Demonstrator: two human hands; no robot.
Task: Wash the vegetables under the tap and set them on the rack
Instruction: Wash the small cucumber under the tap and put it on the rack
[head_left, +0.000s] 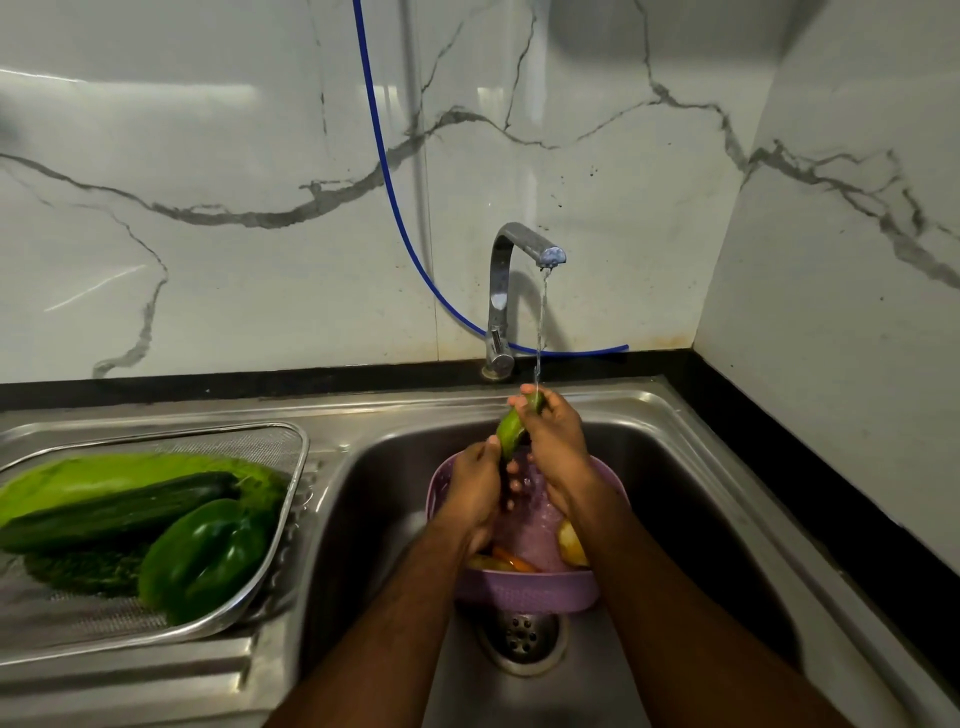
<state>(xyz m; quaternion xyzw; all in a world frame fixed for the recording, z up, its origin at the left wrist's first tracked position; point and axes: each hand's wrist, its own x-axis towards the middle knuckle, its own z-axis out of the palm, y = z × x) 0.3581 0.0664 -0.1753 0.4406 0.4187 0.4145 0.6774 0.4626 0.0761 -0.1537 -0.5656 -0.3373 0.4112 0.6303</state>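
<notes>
From the head camera, 2 hands work a small green cucumber (514, 427) under a thin stream (540, 332) from the chrome tap (501, 301): the right hand (553, 441) grips its upper end, the left hand (475, 488) holds its lower end, above a purple colander (524, 590) in the steel sink (675, 467). A few pieces remain in the colander. A wire-mesh rack (249, 608) on the drainboard at left carries a green bell pepper (202, 556), a dark cucumber (114, 512) and other greens. Turning the cucumber so water reaches every side, with a firm grip on slippery skin, would serve best.
</notes>
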